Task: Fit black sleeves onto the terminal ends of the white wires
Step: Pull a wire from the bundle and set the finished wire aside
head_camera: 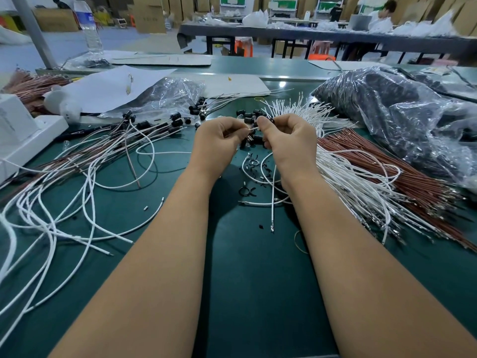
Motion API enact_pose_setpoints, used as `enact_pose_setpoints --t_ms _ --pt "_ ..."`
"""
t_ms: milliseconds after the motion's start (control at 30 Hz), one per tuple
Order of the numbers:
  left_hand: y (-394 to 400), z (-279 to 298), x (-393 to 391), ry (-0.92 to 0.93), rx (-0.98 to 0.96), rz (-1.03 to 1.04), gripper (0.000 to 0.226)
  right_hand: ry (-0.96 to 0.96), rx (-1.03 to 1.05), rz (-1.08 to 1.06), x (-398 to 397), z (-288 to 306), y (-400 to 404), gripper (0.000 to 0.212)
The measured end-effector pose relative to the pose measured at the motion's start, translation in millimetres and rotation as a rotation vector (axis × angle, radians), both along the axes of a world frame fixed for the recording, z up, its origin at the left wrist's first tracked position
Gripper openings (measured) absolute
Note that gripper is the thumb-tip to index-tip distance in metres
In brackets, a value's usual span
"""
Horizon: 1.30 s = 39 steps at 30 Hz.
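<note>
My left hand [218, 140] pinches the end of a white wire [254, 128] just left of centre. My right hand [289, 140] holds a small black sleeve [271, 121] at its fingertips, right beside that wire end, and the two hands nearly touch. The wire drops behind my right hand, and a white wire [273, 195] hangs below it to a metal terminal [272, 228] above the green mat. Loose black sleeves [249, 118] lie just behind my fingers. A fan of bare white wires [307, 112] spreads behind and right of my right hand.
Sleeved white and brown wires [144, 130] pile up at left. A brown wire bundle [382, 166] lies right, beside a large plastic bag of black parts [402, 120]. White paper [108, 89], a smaller bag [175, 94], white boxes [20, 135], a water bottle [89, 29].
</note>
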State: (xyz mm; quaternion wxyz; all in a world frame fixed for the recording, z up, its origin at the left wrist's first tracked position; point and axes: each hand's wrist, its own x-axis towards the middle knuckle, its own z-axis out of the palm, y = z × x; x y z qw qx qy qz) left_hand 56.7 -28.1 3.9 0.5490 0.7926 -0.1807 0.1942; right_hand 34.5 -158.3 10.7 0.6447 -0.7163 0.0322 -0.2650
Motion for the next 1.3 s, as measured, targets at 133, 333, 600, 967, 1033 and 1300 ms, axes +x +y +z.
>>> enact_pose_setpoints --t_ms 133,333,600,967,1033,1300 --pt "-2 1 -1 0.023 -0.016 -0.003 0.007 -0.027 -0.012 -0.015 -1 1 2 0.022" --pt "2 1 -2 0.046 -0.055 0.010 0.008 -0.074 -0.075 -0.056 -2 3 3 0.020" --pt "1 -4 1 0.059 -0.015 0.062 0.009 -0.122 -0.120 -0.063 -2 3 4 0.020" --pt "-9 3 -3 0.003 -0.074 -0.069 0.006 -0.160 -0.140 -0.044 -1 2 5 0.024" --pt "-9 3 -4 0.034 -0.110 -0.089 0.004 -0.105 -0.093 0.000 0 0 5 0.019" --pt "-8 4 -6 0.053 -0.108 -0.125 0.007 0.043 0.074 0.130 2 -4 4 0.014"
